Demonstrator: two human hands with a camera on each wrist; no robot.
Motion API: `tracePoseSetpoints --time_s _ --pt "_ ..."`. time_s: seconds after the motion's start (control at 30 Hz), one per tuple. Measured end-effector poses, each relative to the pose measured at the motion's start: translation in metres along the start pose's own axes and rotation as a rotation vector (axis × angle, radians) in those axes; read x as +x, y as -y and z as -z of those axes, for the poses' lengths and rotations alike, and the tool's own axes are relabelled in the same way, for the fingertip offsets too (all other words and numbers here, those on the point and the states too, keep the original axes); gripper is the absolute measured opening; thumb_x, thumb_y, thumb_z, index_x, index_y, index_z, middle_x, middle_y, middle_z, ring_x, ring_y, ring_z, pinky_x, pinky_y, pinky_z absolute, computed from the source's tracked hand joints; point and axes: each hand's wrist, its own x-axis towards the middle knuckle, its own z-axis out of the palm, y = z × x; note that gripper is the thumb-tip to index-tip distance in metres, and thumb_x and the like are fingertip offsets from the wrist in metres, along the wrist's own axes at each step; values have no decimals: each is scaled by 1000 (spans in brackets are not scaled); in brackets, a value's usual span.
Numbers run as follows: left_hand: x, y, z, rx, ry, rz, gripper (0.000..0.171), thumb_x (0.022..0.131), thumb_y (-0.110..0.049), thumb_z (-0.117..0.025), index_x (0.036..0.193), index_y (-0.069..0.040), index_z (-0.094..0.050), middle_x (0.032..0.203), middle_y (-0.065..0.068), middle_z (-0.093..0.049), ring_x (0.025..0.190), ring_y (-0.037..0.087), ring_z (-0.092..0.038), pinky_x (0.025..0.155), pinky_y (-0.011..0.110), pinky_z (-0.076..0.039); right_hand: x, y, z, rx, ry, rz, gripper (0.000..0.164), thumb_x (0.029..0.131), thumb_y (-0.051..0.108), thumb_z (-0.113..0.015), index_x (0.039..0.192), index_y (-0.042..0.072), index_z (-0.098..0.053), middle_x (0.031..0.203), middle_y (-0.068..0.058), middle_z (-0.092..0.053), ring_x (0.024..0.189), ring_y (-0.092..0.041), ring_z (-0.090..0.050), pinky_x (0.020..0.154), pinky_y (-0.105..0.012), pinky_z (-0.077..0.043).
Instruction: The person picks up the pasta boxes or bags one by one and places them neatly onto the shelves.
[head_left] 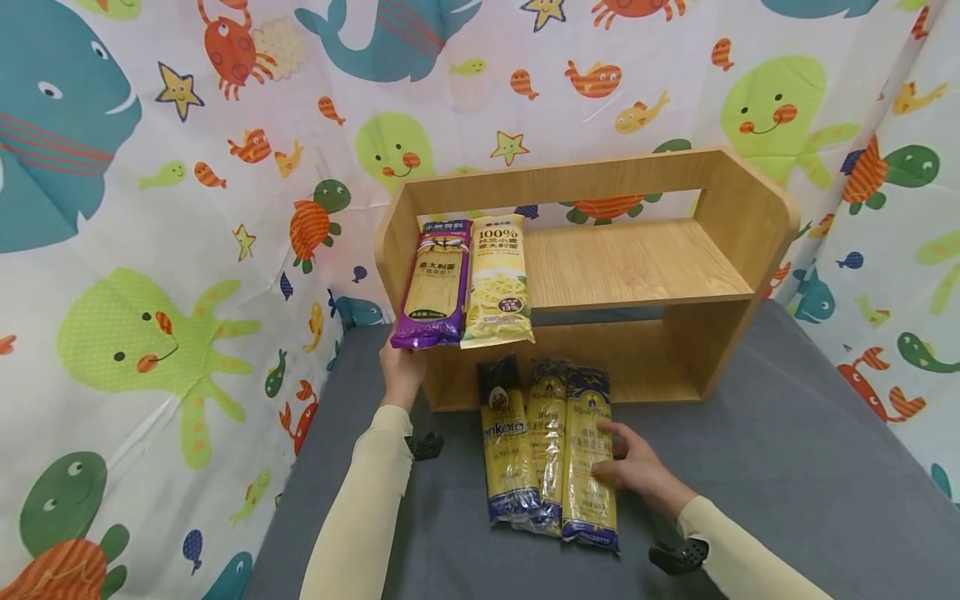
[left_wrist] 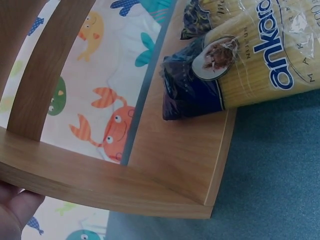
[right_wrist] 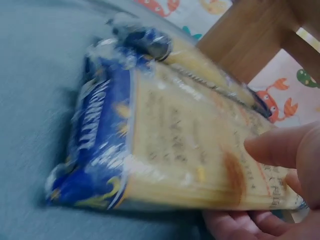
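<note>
My right hand (head_left: 637,468) grips the right edge of a spaghetti pack (head_left: 588,458), with the thumb on top and fingers under its side in the right wrist view. Beside it lie another yellow pasta pack (head_left: 546,442) and a pack marked ankara (head_left: 508,446), side by side and partly overlapping, with their far ends at the lower shelf. My left hand (head_left: 401,372) holds the left side panel of the wooden shelf (head_left: 637,267); some of its fingers are hidden. Above that hand, a purple pasta pack (head_left: 433,283) and a cream pasta pack (head_left: 498,279) lie on the upper shelf.
A grey tabletop (head_left: 780,467) carries the two-level shelf. Behind it hangs a curtain (head_left: 465,125) printed with sea animals. The upper board (head_left: 637,258) extends right of the two packs, and the lower level (head_left: 645,358) lies beneath it.
</note>
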Motion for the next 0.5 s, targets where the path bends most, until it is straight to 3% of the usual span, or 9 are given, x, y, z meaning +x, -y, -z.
tracePoseSetpoints --time_s 0.07,0.2,0.37,0.5 --pt "0 0 0 -4 1 3 46 106 -35 -50 148 -15 -48 127 18 -68 103 35 -66 88 52 -60 2 1 -1 3 6 13 82 82 -1 -74 154 1 -33 91 -15 -59 65 -13 -57 56 -30 -48" --pt "0 1 0 6 -3 -3 46 107 -36 -49 148 -15 -48 124 19 -69 100 34 -67 85 51 -61 5 3 -5 -30 -23 18 79 80 0 -77 149 4 -39 95 -15 -52 72 -18 -54 63 -33 -46" --pt "0 1 -1 28 -15 -16 46 107 -35 -48 148 -15 -48 119 20 -70 93 35 -67 79 49 -61 9 2 -8 -38 -61 18 75 81 -2 -77 147 4 -44 130 -29 -49 93 -29 -54 70 -34 -47" --pt "0 1 -2 37 -22 -22 44 107 -35 -48 145 -14 -51 115 20 -71 91 33 -66 76 47 -60 13 -3 -7 10 -50 8 76 82 -4 -74 150 3 -42 146 -32 -45 99 -29 -59 71 -33 -51"
